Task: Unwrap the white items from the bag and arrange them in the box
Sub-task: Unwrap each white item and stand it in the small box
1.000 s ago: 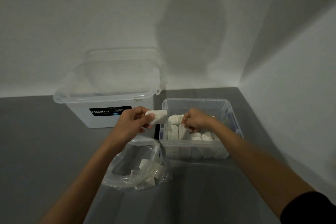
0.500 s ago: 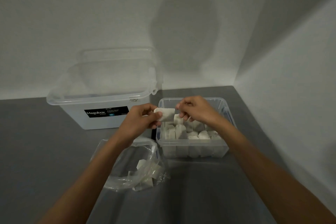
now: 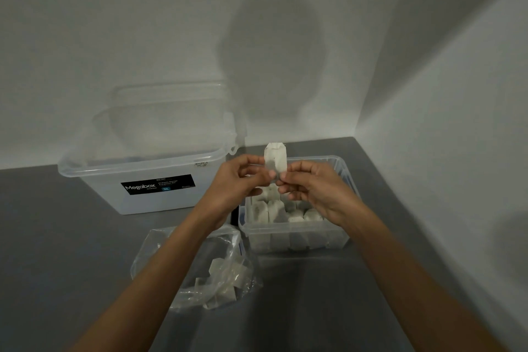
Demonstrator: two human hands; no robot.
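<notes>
While the left hand (image 3: 243, 181) pinches the lower left edge of a white packet (image 3: 276, 159) between thumb and fingertips, the right hand (image 3: 318, 190) pinches its lower right edge the same way. The packet stands upright between them, just above the back left part of the small clear box (image 3: 300, 241). I cannot tell whether a clear wrapper is on it. The step in hand looks like opening or peeling the packet before it goes in. To do that well, pull gently and sideways with both grips close to the seam, so the thin paper does not tear. Working over the box means anything dropped lands inside. The box already holds rows of packets (image 3: 274, 210) standing on edge, so this one should go in upright beside them, where a gap shows. Under the left forearm lies the open plastic bag (image 3: 183, 248) with a few packets (image 3: 221, 270) in it. Behind the bag a bigger lidded tub (image 3: 148, 200) stands on the grey table (image 3: 57, 237)
</notes>
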